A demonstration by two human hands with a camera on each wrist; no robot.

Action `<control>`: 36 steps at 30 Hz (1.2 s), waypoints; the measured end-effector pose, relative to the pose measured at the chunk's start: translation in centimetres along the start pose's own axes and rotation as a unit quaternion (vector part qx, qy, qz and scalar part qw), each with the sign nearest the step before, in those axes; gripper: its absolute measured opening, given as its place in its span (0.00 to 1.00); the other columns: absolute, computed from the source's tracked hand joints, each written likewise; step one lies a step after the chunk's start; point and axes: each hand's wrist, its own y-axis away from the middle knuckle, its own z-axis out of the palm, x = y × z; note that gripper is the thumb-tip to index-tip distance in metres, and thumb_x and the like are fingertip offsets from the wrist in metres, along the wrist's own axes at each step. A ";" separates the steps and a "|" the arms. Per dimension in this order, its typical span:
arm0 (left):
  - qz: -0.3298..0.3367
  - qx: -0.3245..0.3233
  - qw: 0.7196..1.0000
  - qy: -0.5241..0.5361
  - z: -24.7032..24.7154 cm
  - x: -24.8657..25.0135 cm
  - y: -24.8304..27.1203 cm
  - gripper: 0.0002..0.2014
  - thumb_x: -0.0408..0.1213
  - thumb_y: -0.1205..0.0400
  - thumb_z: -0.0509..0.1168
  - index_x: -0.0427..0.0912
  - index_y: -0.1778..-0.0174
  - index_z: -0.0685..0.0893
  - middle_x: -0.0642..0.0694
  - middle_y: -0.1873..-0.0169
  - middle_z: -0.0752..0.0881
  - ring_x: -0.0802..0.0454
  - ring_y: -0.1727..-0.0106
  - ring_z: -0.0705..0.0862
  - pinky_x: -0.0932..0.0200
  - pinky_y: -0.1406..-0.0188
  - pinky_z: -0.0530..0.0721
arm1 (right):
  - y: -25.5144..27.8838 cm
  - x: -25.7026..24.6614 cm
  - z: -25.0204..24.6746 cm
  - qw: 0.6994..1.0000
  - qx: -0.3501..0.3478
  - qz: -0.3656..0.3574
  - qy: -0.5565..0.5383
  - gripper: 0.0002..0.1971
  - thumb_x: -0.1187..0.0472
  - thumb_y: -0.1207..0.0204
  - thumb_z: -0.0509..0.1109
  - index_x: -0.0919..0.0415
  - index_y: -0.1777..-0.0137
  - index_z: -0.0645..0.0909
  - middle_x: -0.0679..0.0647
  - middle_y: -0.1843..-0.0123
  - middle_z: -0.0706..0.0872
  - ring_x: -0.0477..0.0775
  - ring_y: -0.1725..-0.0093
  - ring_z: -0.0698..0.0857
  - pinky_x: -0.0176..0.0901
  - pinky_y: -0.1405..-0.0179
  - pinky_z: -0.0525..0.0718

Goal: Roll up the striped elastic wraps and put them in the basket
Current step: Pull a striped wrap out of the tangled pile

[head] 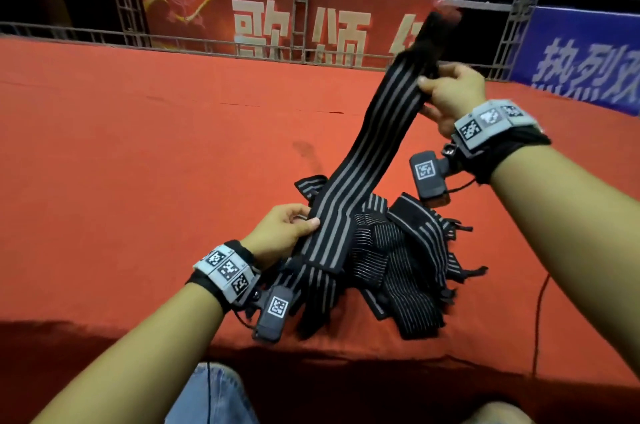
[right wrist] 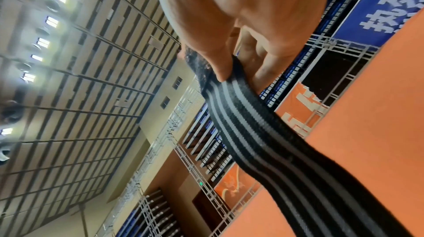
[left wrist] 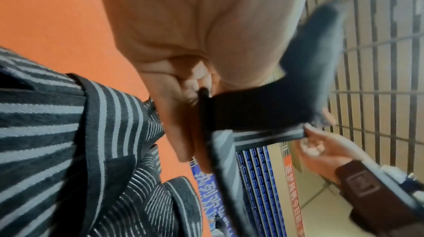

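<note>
One black wrap with grey stripes is stretched taut between my two hands above the red table. My right hand pinches its far upper part, where a plain black end sticks up past the fingers. My left hand grips the wrap's lower part near the table. The right wrist view shows the striped wrap running away from under my fingertips. A heap of several more striped wraps lies on the cloth just right of my left hand. No basket is in view.
The table is covered in a red cloth, with a metal truss rail along its far edge and banners behind. A thin black cable hangs over the front edge at the right. My knees show below the table.
</note>
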 end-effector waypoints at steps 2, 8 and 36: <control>-0.010 0.023 1.000 -0.008 -1.8 -0.7 0.5 0.03 0.30 0.14 0.66 0.36 0.50 0.85 0.36 0.59 0.91 0.45 0.62 0.90 0.51 0.59 0.91 | 0.1 3.3 1.5 0.999 0.005 0.037 0.010 0.14 0.75 0.20 0.68 0.54 0.56 0.78 0.54 0.58 0.87 0.49 0.65 0.87 0.43 0.71 0.86; -0.044 0.130 0.986 -0.098 -10.2 -4.0 3.5 0.05 0.27 0.16 0.68 0.39 0.56 0.88 0.39 0.61 0.89 0.49 0.62 0.86 0.55 0.57 0.85 | 0.8 12.2 11.6 0.988 -0.083 0.131 0.010 0.14 0.77 0.21 0.65 0.57 0.58 0.82 0.53 0.64 0.87 0.44 0.74 0.86 0.38 0.77 0.84; 0.055 0.008 0.865 -0.498 -1.3 -6.2 -6.1 0.34 0.56 0.24 0.74 0.56 0.21 0.74 0.49 0.25 0.74 0.43 0.27 0.72 0.45 0.26 0.72 | 4.1 19.3 4.5 0.893 -0.325 0.119 0.286 0.12 0.74 0.18 0.67 0.55 0.50 0.83 0.57 0.45 0.88 0.49 0.52 0.87 0.45 0.53 0.89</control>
